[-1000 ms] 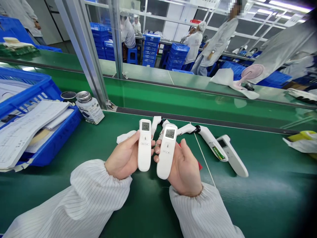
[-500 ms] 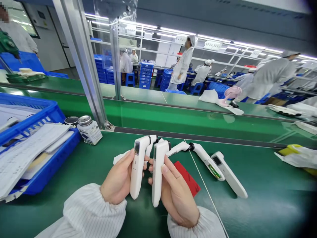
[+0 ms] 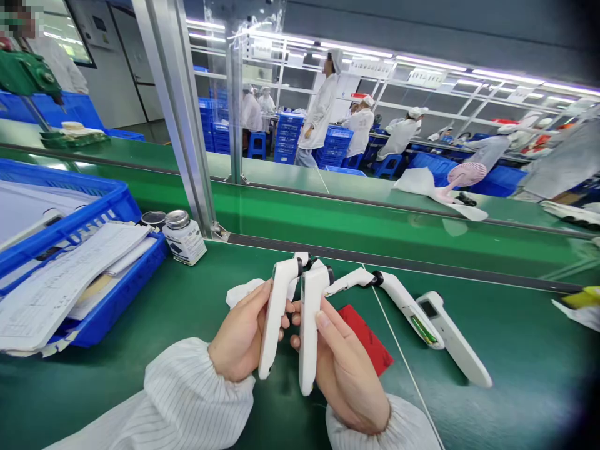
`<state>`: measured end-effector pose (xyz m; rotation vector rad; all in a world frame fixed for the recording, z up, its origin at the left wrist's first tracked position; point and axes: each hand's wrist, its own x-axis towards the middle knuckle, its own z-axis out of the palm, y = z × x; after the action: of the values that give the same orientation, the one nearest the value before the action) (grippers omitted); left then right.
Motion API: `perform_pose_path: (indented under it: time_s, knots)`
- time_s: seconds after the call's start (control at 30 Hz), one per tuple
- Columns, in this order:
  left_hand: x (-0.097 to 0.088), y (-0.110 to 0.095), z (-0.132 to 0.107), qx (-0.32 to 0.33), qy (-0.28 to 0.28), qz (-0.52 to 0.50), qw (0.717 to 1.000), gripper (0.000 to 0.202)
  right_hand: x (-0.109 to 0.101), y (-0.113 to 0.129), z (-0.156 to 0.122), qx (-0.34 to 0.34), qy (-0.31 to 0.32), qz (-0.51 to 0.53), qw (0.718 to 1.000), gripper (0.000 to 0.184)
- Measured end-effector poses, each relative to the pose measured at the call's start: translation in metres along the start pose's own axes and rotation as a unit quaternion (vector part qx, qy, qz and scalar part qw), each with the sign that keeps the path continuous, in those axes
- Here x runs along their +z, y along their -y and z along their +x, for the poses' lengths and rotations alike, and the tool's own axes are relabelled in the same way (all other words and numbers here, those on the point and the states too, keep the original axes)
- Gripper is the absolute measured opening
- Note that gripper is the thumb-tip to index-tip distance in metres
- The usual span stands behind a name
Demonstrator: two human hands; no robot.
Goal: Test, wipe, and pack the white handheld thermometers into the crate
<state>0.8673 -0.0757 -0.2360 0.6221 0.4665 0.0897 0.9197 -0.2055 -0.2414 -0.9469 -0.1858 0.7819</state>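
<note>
My left hand (image 3: 244, 331) is closed around a white infrared thermometer (image 3: 277, 319), its dark-tipped head pointing away from me. Side by side with it, a second white thermometer (image 3: 309, 331) sits in my right hand (image 3: 351, 362), thumb along its edge. Both are held nearly upright, a small gap apart, over the green bench. Behind them lie more white thermometers, partly hidden by the held ones. Right of my hands, one thermometer (image 3: 407, 306) shows green inside its handle. Another with a small dark screen (image 3: 457, 344) lies against it. A red piece (image 3: 368, 337) is beside my right hand.
Blue baskets (image 3: 117, 300) with papers stand at the left. A white bottle with a metal cap (image 3: 184, 237) is next to a metal post (image 3: 182, 119). A clear panel runs along the bench's back. Beyond it are a pink fan (image 3: 466, 175) and several people in white.
The view has shifted, so the bench things appear further right. Both thermometers stay in my hands and have turned slightly, so the left one's screen no longer shows.
</note>
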Motion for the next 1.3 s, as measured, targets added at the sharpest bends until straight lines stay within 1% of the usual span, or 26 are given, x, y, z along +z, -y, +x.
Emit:
perform_pose_path:
  time_s: [0.13, 0.27, 0.37, 0.43, 0.5, 0.63, 0.7, 0.77, 0.83, 0.9, 0.97, 1.07, 1.13, 1.2, 1.3]
  knots:
    - [0.002, 0.001, -0.001, 0.013, 0.001, 0.013, 1.0, 0.027, -0.001, 0.001, -0.001, 0.0, 0.016, -0.01, 1.0, 0.029]
    - [0.003, 0.002, -0.002, 0.028, -0.001, 0.022, 0.999, 0.029, -0.001, 0.001, -0.002, 0.0, 0.016, -0.017, 1.0, 0.028]
    - [0.001, 0.003, -0.002, 0.026, 0.015, 0.023, 0.999, 0.04, -0.002, 0.002, -0.002, 0.0, 0.015, -0.02, 1.0, 0.03]
    - [-0.001, 0.004, -0.003, 0.039, 0.03, 0.039, 0.998, 0.042, -0.002, 0.003, -0.002, -0.001, 0.017, -0.023, 1.0, 0.031]
    - [-0.002, 0.004, -0.005, 0.061, 0.046, 0.061, 0.995, 0.034, -0.001, 0.003, -0.002, -0.001, 0.016, -0.025, 1.0, 0.03]
    - [0.002, 0.0, -0.011, 0.084, 0.1, 0.09, 0.987, 0.009, 0.0, 0.002, -0.002, -0.003, 0.01, -0.024, 1.0, 0.029]
    - [0.004, 0.0, -0.014, 0.08, 0.125, 0.098, 0.984, 0.013, 0.001, 0.002, -0.002, -0.007, 0.01, -0.018, 1.0, 0.028]
    - [0.003, 0.002, -0.015, 0.079, 0.135, 0.111, 0.981, 0.014, 0.002, 0.001, -0.001, -0.015, 0.008, -0.004, 1.0, 0.027]
    - [0.0, 0.004, -0.016, 0.087, 0.123, 0.134, 0.98, 0.01, 0.004, -0.001, -0.001, -0.022, 0.007, 0.009, 1.0, 0.026]
    - [-0.006, 0.006, -0.018, 0.092, 0.096, 0.155, 0.979, 0.011, 0.008, -0.004, -0.001, -0.025, 0.003, 0.015, 1.0, 0.028]
    - [-0.011, 0.005, -0.022, 0.086, 0.072, 0.17, 0.979, 0.018, 0.014, -0.008, 0.0, -0.024, -0.014, 0.016, 0.999, 0.03]
    - [-0.018, 0.001, -0.032, 0.072, 0.046, 0.161, 0.983, 0.032, 0.027, -0.02, 0.002, -0.029, -0.049, 0.001, 0.998, 0.03]
    - [-0.024, -0.001, -0.039, 0.066, 0.022, 0.14, 0.988, 0.04, 0.039, -0.029, 0.003, -0.044, -0.056, -0.026, 0.997, 0.03]
    - [-0.031, -0.002, -0.046, 0.069, -0.004, 0.125, 0.99, 0.047, 0.051, -0.038, 0.005, -0.063, -0.046, -0.069, 0.995, 0.03]
    - [-0.045, -0.001, -0.055, 0.106, -0.051, 0.138, 0.983, 0.064, 0.067, -0.046, 0.005, -0.08, -0.015, -0.152, 0.985, 0.029]
